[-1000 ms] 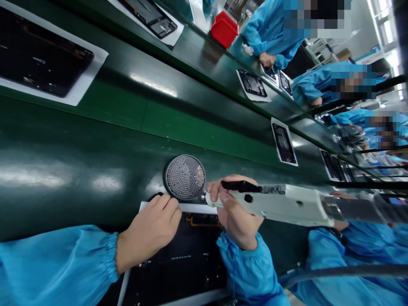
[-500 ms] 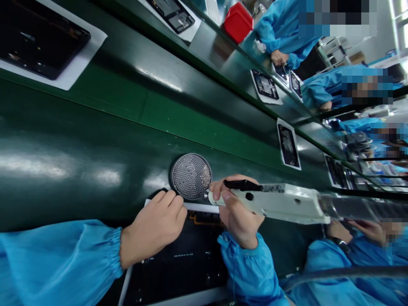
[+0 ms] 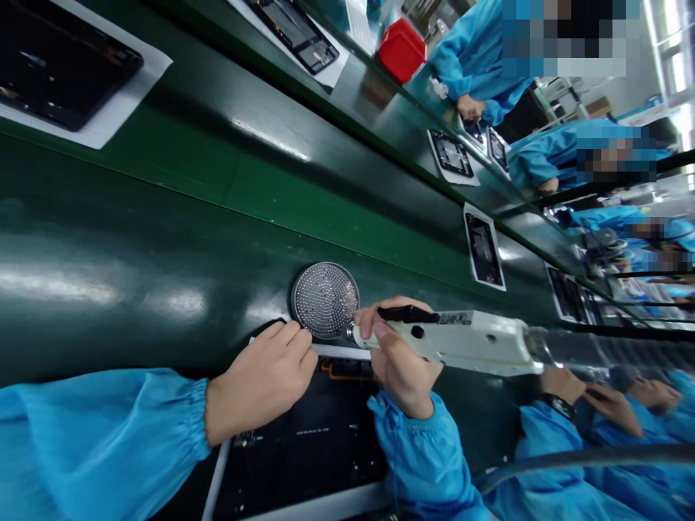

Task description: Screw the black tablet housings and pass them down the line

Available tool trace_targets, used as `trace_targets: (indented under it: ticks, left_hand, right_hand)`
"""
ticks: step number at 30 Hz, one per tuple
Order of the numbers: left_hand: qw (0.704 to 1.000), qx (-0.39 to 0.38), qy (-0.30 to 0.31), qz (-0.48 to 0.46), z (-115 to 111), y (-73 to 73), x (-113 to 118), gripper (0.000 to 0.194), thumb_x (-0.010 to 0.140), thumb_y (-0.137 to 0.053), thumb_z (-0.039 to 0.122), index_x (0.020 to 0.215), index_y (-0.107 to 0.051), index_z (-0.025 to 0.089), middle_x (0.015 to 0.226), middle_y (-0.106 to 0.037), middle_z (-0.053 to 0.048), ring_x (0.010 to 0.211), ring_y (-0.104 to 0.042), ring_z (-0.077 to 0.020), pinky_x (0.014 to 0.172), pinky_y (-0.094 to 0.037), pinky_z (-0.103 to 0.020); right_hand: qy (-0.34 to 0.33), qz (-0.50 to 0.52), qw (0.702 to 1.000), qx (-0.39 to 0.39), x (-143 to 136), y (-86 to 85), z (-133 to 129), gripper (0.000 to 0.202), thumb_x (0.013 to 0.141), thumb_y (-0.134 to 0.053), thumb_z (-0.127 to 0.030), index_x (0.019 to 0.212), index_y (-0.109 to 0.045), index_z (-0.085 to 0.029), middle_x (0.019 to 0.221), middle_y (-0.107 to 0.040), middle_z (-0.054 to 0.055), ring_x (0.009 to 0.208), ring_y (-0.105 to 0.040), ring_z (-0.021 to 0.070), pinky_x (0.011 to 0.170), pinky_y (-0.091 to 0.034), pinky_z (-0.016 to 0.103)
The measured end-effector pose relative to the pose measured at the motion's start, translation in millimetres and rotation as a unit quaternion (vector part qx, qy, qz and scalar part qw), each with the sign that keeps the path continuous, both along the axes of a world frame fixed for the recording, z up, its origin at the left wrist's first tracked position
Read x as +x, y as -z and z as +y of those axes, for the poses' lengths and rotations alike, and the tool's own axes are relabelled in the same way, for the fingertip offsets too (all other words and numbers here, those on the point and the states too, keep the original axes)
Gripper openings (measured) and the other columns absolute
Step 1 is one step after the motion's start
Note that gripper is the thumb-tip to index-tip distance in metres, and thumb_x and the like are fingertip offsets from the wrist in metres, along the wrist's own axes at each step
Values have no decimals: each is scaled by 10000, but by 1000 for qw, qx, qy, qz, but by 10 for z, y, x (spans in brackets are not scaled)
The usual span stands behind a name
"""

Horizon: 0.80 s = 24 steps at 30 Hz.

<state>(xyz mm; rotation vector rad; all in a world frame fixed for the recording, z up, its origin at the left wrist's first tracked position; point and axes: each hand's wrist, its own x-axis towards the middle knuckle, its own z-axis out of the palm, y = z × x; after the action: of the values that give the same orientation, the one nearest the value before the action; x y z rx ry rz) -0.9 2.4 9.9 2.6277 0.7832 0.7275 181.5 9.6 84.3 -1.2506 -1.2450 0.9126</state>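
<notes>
Head view. Right hand (image 3: pixel 399 362) wraps its grip tight around a white electric screwdriver (image 3: pixel 461 340): long pale body, black lever along the top, small black button on the side, metal tip pointing left. A grey label strip sits on the body behind the lever; the print is too small to read. The rear of the tool runs into a clear hose section toward the right.

The tool's tip (image 3: pixel 350 333) sits at the lower right rim of a round metal screw tray (image 3: pixel 324 299), a perforated silver disc full of tiny screws, lying flat on the green conveyor belt (image 3: pixel 163 239). Whether tip and rim touch cannot be told.

Left hand (image 3: pixel 260 383) lies palm down, fingers loosely curled, gripping nothing, fingertips pressing the far left corner of a black device panel (image 3: pixel 309 441). The panel rests on a white sheet (image 3: pixel 347 354) at the near edge of the belt, directly under both hands; an orange flex strip shows at its far edge. The screwdriver is held above the panel's far edge, its body sticking out right of the grip, the tip just left of the thumb.

More black panels on white sheets lie farther along the belt. A red bin (image 3: pixel 402 49) stands at the far edge. Other people in blue sleeves work at the right.
</notes>
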Motion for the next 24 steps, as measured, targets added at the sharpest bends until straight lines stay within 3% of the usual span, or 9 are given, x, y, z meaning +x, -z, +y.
trace_targets:
  ticks: [10, 17, 24]
  left_hand:
    - [997, -18, 79, -18, 119, 0, 6, 178, 906, -483, 24, 827, -592, 141, 848, -563, -69, 754, -491, -213, 680, -461, -347]
    - [997, 27, 64, -28, 83, 8, 66, 167, 923, -514, 43, 837, -636, 119, 811, -573, -68, 724, -503, -225, 627, -439, -354]
    - [997, 45, 60, -10, 71, 56, 93, 143, 963, -533, 80, 987, -674, 86, 879, -627, -82, 778, -532, -231, 640, -421, -349]
  right_hand:
    - [21, -5, 998, 58, 13, -324, -157, 190, 831, -715, -195, 1004, -712, -275, 752, -607, -19, 566, -590, 137, 629, -560, 393]
    - [-20, -17, 999, 46, 18, -148, -315, 245, 878, -668, -162, 1094, -686, -278, 842, -626, 12, 775, -655, 187, 700, -572, 396]
    - [-12, -46, 998, 31, 23, -3, -350, 230, 892, -657, -186, 1105, -647, -271, 867, -629, 9, 777, -645, 182, 730, -575, 404]
